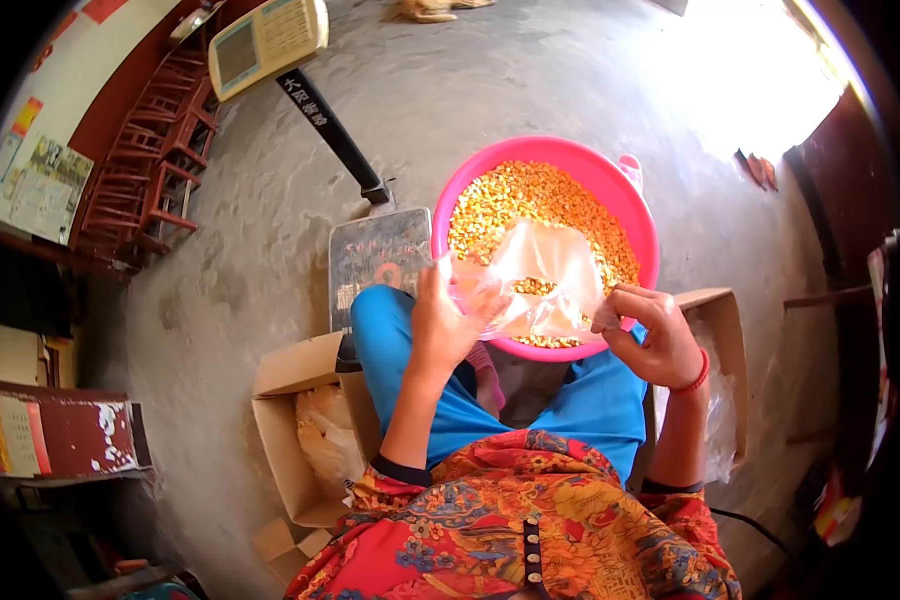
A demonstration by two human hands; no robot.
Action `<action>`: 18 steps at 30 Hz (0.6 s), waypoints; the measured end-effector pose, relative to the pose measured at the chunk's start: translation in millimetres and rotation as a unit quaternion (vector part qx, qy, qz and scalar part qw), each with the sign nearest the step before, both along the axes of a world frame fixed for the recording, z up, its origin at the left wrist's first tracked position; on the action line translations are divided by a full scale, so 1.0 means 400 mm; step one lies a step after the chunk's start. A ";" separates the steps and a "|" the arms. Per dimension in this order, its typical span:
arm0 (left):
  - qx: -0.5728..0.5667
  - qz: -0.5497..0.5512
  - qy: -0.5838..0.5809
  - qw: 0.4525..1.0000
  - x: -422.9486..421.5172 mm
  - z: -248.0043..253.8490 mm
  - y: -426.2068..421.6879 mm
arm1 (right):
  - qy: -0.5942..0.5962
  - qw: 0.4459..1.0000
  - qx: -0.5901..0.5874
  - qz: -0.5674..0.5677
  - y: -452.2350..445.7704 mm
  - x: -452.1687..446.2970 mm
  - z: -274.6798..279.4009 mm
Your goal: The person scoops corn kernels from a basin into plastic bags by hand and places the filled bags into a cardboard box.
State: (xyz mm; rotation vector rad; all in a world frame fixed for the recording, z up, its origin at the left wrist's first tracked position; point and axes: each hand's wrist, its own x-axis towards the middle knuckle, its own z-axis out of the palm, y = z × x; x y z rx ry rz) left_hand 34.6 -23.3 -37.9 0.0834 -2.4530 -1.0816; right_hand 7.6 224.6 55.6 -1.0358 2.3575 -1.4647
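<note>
A clear plastic bag [545, 265] is stretched between my hands over a pink basin [648, 215] of yellow corn kernels [530, 190]. My left hand [448, 320] grips the bag's left side, its fingers partly covered by the thin film. On the other side, my right hand [655, 335] pinches the bag's edge between thumb and fingers. Kernels show around and through the plastic; whether any lie inside the bag I cannot tell.
A platform scale [380, 250] with a display [268, 45] on a black post stands left of the basin. Open cardboard boxes [275, 430] holding plastic flank my legs. Red wooden chairs [155, 150] line the left wall. An animal [430, 10] lies at the top edge.
</note>
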 end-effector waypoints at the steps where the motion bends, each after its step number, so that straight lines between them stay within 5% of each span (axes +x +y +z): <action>1: -0.081 0.004 0.033 0.996 -0.007 -0.007 0.007 | 0.005 1.000 0.004 0.008 -0.009 0.002 0.004; 2: -0.076 0.013 0.036 0.996 -0.010 -0.012 0.008 | 0.060 0.997 0.040 -0.030 -0.019 0.006 0.007; 4: -0.042 -0.072 -0.242 0.967 -0.014 0.001 0.016 | 0.187 0.975 0.066 -0.105 -0.052 0.010 0.033; 7: 0.004 -0.071 -0.120 0.990 -0.030 -0.042 0.020 | 0.234 0.962 0.014 -0.141 -0.105 0.026 0.105; 9: 0.025 -0.090 -0.052 0.994 -0.047 -0.082 0.022 | 0.202 0.978 -0.056 0.005 -0.159 0.037 0.110; 11: 0.215 -0.143 -0.027 0.966 -0.061 -0.118 0.012 | 0.185 0.975 -0.051 0.109 -0.217 0.023 0.064; 13: 0.413 -0.108 -0.050 0.903 -0.093 -0.223 0.014 | 0.133 0.986 0.076 0.059 -0.242 -0.013 -0.012; 15: 0.469 -0.087 -0.126 0.870 -0.065 -0.115 -0.002 | 0.089 0.975 0.203 0.013 -0.230 -0.065 -0.117; 18: 0.573 -0.070 -0.095 0.811 -0.062 -0.117 0.009 | 0.094 0.950 0.296 -0.040 -0.167 -0.106 -0.232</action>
